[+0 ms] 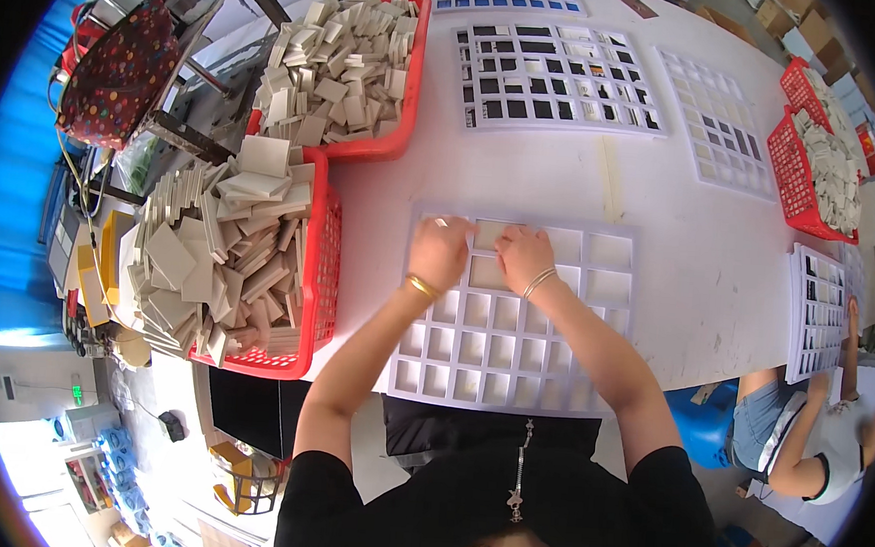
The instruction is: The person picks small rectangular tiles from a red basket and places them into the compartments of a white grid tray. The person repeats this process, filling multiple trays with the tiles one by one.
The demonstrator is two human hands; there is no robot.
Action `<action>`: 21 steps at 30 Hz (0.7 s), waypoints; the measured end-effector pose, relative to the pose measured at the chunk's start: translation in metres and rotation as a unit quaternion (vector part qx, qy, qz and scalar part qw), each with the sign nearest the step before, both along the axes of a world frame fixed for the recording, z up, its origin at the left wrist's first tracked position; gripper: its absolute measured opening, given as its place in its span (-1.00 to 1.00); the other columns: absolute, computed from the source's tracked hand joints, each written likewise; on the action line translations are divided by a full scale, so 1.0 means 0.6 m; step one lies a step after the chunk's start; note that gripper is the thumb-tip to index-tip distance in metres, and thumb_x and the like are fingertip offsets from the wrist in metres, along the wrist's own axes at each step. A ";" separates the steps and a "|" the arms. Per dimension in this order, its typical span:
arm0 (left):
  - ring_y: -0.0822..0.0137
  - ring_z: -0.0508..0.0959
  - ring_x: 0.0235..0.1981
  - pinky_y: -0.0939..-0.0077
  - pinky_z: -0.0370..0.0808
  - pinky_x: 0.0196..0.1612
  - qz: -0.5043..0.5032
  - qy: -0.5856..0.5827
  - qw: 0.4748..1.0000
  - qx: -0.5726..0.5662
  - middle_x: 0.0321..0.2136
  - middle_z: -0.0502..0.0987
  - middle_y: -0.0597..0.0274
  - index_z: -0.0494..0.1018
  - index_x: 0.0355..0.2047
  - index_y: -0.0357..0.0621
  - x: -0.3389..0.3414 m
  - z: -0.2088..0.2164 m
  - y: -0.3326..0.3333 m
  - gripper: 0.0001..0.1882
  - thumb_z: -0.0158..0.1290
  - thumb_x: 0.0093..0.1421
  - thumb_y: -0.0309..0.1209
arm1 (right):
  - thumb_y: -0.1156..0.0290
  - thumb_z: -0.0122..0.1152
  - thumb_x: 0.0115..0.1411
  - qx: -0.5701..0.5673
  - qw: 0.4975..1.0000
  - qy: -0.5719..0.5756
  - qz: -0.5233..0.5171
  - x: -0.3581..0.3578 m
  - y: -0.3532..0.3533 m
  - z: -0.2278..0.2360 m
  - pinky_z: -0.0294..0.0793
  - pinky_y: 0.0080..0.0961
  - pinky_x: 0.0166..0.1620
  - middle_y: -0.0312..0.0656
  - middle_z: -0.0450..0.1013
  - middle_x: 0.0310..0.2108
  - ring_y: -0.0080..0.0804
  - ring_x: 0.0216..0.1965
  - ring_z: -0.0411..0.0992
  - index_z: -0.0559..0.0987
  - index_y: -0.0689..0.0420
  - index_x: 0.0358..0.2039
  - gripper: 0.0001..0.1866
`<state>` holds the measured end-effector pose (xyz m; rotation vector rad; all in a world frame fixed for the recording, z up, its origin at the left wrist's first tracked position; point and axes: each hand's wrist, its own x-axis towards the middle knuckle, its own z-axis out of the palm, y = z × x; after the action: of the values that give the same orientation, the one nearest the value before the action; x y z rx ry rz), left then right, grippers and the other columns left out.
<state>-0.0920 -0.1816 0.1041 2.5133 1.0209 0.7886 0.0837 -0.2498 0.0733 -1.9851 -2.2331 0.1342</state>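
A white grid board [510, 403] with rows of rectangular openings lies on the table in front of me. My left hand [441, 250] rests at its upper left corner, fingers bent and closed, a ring and a gold bangle showing. Close beside it, my right hand [525, 256] is on the top rows, its fingers curled down and drawn together at an opening. A pale off-white panel [487, 235] shows in the opening between the two hands. Whatever lies under my fingertips is hidden.
Red baskets heaped with off-white tiles [173, 257] stand at my left, and smaller red baskets [799, 180] at the far right. Boards with dark pieces [560, 77] lie toward the back. A co-worker [798, 436] at the right holds an upright grid board [816, 312].
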 end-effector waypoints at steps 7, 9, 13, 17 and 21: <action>-0.06 0.47 -0.19 0.16 0.45 -0.13 0.285 -0.079 0.946 0.135 -0.15 0.34 -0.06 0.31 -0.13 -0.14 -0.006 0.086 0.294 -0.55 0.21 -0.03 -0.39 | 0.28 0.16 0.09 -0.047 0.999 0.004 -0.022 -0.014 -0.010 0.012 0.34 -0.34 -0.16 -0.27 0.39 -0.14 -0.34 -0.12 0.36 0.53 0.10 -0.15 -0.69; -0.09 0.47 -0.10 0.13 0.50 -0.11 0.326 0.073 0.941 0.052 -0.06 0.27 -0.08 0.22 -0.03 -0.08 -0.043 0.075 0.358 -0.38 0.26 -0.06 -0.28 | 0.27 0.16 0.09 -0.050 0.999 0.001 -0.012 -0.018 -0.007 0.009 0.35 -0.34 -0.17 -0.27 0.38 -0.13 -0.33 -0.12 0.36 0.51 0.11 -0.13 -0.66; -0.11 0.50 -0.09 0.10 0.53 -0.12 0.380 0.167 0.908 -0.058 -0.01 0.23 -0.08 0.17 0.00 -0.06 -0.015 0.112 0.353 -0.29 0.29 -0.08 -0.17 | 0.28 0.14 0.10 -0.057 0.998 -0.008 -0.017 -0.014 -0.014 0.012 0.35 -0.37 -0.17 -0.27 0.37 -0.12 -0.34 -0.12 0.35 0.49 0.14 -0.10 -0.64; -0.13 0.51 -0.12 0.11 0.52 -0.11 0.405 0.164 0.896 -0.078 0.02 0.23 -0.14 0.20 0.00 -0.15 -0.022 0.097 0.386 -0.30 0.29 -0.07 -0.18 | 0.33 0.10 0.12 -0.048 0.999 -0.003 -0.015 -0.014 -0.017 0.018 0.34 -0.38 -0.19 -0.27 0.37 -0.11 -0.36 -0.15 0.35 0.49 0.13 -0.09 -0.67; -0.12 0.51 -0.15 0.16 0.51 -0.12 0.426 0.086 0.901 -0.011 -0.06 0.31 -0.10 0.27 -0.09 -0.23 -0.036 0.074 0.392 -0.48 0.19 -0.03 -0.32 | 0.34 0.10 0.12 -0.065 0.998 -0.004 -0.022 -0.014 -0.012 0.014 0.34 -0.38 -0.18 -0.27 0.38 -0.11 -0.37 -0.16 0.35 0.51 0.13 -0.13 -0.70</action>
<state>-0.1134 0.0539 0.1484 2.0734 2.2326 0.7390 0.0751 -0.2573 0.0815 -2.1001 -2.2371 0.2737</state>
